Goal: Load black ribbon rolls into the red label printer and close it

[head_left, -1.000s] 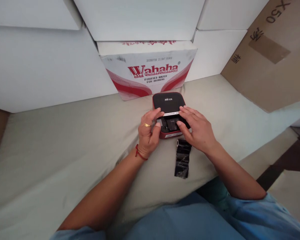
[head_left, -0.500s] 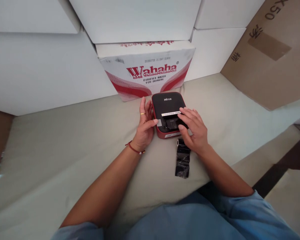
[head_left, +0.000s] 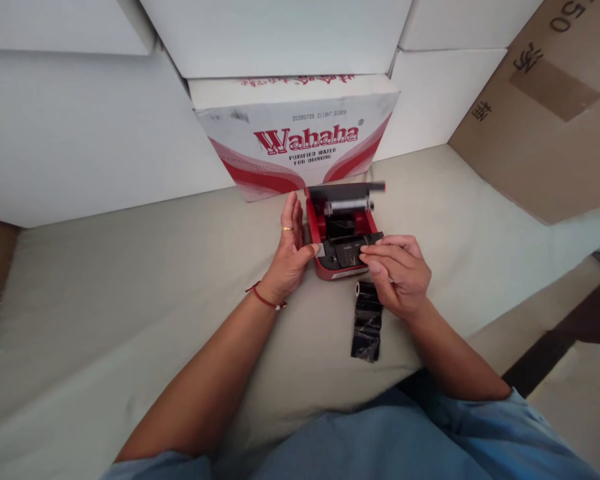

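Note:
A small red and black printer [head_left: 321, 272] sits with its lid [head_left: 337, 193] raised, showing a red interior and a pale roller under the lid. Black film [head_left: 349, 253] lies over its front panel. My left hand [head_left: 293, 250] is at the printer's left side, fingers stretched out and thumb on a grey tab [head_left: 321, 249]. My right hand [head_left: 400, 273] is at the front right corner, fingertips pinched together against the film's right edge. What lies between those fingertips is hidden. Just below, a roll of black film [head_left: 367, 320] lies partly unrolled on the cloth.
A Wahaha water carton [head_left: 300, 147] stands right behind the printer. White boxes [head_left: 90, 133] are stacked beside and above it. A large brown cardboard box [head_left: 545, 133] stands at the right. Pale cloth [head_left: 180, 287] covers the surface.
The printer's lid has swung up from closed to raised. My right hand has moved slightly right and down, from spread on the lid to a pinch at the front corner. My left hand stays put.

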The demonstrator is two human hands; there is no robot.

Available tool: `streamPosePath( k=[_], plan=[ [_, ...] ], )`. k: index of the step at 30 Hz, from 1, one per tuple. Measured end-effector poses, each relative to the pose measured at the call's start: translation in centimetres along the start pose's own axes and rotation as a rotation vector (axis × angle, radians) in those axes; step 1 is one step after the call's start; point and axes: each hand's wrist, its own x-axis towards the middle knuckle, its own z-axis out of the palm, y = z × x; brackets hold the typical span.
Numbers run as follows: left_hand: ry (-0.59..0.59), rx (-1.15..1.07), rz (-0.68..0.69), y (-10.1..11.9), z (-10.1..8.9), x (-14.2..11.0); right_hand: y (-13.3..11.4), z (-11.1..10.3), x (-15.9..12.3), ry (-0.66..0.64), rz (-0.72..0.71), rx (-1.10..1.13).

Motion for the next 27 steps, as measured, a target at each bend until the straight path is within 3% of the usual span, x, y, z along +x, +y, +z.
streamPosePath(
  k=[4,8,10,13,16,22,27],
  plan=[
    [-0.01,-0.011,0.008,-0.4,0.2,0.1,-0.1,-1.1,1.6,-0.097,0.06,0.085],
    [-0.01,-0.026,0.045,-0.8,0.5,0.3,0.6,-2.8,6.1,-0.368,0.353,0.163],
    [-0.007,-0.025,0.055,-0.9,0.6,0.4,0.9,-2.7,9.0,-0.561,0.426,0.041],
    [-0.011,-0.001,0.061,-1.0,0.7,0.5,1.1,-1.0,12.6,-0.901,0.398,-0.279],
    [-0.02,0.027,0.063,-0.9,0.8,0.5,1.0,1.8,14.4,-1.091,0.35,-0.544],
    [-0.005,0.009,0.027,-0.6,1.1,0.6,1.3,5.3,14.5,-1.268,0.315,-0.642],
    [-0.007,-0.087,0.038,-0.7,1.1,0.7,1.3,4.8,14.2,-1.184,0.374,-0.608]
  ],
)
